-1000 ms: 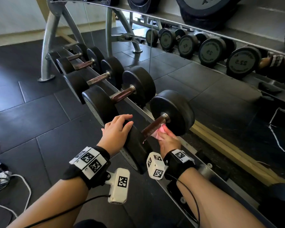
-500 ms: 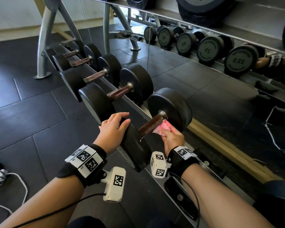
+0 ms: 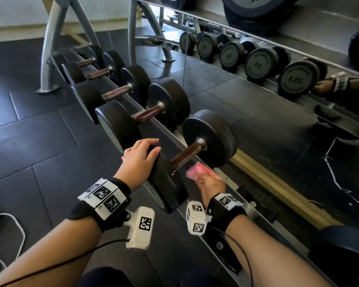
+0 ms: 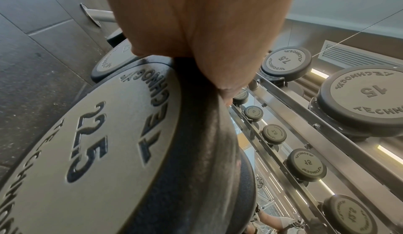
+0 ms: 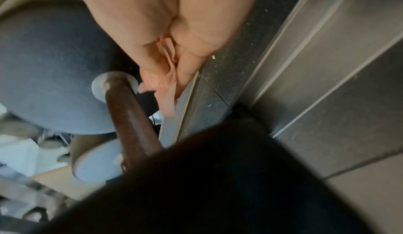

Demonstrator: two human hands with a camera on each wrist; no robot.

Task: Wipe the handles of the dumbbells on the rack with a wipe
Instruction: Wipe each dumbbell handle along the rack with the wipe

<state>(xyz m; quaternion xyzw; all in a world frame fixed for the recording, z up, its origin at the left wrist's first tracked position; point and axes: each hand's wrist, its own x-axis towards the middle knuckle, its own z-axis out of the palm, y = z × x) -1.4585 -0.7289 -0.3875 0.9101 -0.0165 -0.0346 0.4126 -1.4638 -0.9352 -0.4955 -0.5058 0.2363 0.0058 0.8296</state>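
**Nearest dumbbell in work, four more left**

The left hand (image 3: pixel 140 156) rests with relaxed fingers on the nearest dumbbell (image 3: pixel 209 137). The right hand (image 3: pixel 211 184) grasps the pink wipe (image 3: pixel 195 172) just beside its brown handle (image 3: pixel 186 155), not touching. Four farther handles seem to wait.

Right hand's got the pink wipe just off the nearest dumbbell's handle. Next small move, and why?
Probably bring the wipe up against the nearest handle again: the right hand grips it just below the bar, apart from it, while the left hand rests on the near weight head.
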